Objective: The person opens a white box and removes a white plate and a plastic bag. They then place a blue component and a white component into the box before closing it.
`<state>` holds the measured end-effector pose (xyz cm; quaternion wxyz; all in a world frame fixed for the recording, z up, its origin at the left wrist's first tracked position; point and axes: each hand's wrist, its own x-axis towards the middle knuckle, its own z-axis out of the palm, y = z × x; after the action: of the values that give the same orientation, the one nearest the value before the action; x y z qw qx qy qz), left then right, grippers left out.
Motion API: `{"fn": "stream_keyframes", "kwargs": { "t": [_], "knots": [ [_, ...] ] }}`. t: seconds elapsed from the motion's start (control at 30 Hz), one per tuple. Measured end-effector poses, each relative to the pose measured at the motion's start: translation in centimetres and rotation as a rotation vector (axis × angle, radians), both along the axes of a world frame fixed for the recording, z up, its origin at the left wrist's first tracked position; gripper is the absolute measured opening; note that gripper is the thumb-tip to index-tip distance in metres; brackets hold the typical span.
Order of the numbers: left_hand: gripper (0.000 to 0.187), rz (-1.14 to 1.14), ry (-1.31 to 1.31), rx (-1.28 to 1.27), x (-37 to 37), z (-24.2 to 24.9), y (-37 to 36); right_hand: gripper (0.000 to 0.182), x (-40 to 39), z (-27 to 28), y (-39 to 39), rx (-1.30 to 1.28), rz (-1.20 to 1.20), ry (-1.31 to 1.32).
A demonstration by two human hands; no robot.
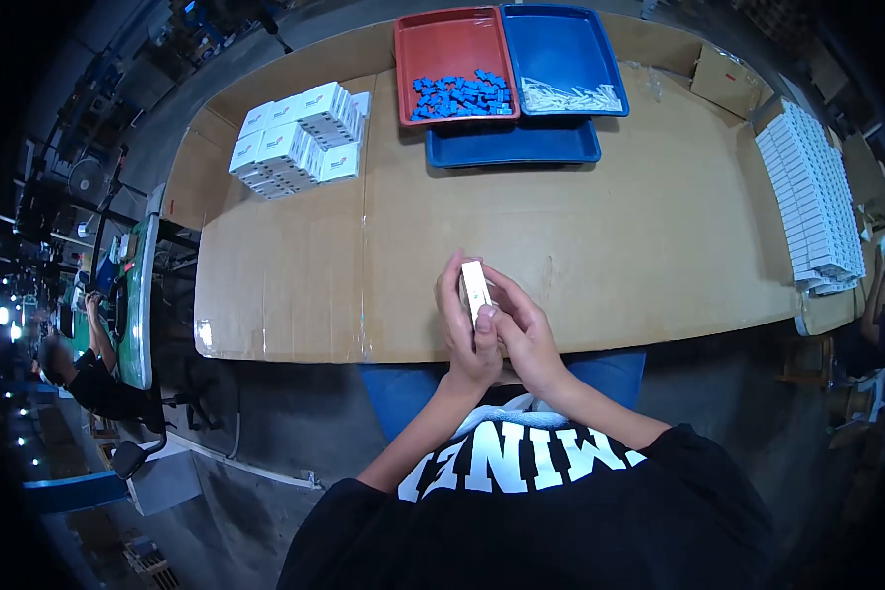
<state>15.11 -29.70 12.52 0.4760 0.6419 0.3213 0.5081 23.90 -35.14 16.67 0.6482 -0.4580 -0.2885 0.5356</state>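
Observation:
Between my two hands, over the front edge of the cardboard-covered table (462, 216), is a small white box (476, 287) with a narrow side facing up. My left hand (459, 320) wraps its fingers along the box's left side. From the right, my right hand (523, 334) closes round it, with a thumb near its lower end. The palms and parts of the fingers hide the rest of the box.
Stacked white boxes (285, 143) stand at the back left. A red tray (452, 39) holds blue pieces (462, 96); a blue tray (560, 44) holds white pieces (570, 98). Below them sits another blue tray (511, 147). White boxes (811, 197) line the right edge. A person (93, 364) works at left.

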Motion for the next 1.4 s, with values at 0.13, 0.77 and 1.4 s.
{"fn": "stream_keyframes", "kwargs": {
  "t": [0.13,0.77,1.4],
  "knots": [
    [0.081,0.05,0.025,0.179,0.1,0.1,0.5,0.051,-0.7,0.1,0.1,-0.009,-0.001,-0.065],
    [0.078,0.129,-0.224,0.151,-0.9,-2.2,0.7,0.048,-1.7,-1.8,-0.1,0.179,0.012,-0.378],
    [0.078,-0.451,-0.421,-1.024,-1.9,2.7,-0.7,0.092,5.1,-1.1,0.5,0.484,0.12,-1.346]
  ]
}}
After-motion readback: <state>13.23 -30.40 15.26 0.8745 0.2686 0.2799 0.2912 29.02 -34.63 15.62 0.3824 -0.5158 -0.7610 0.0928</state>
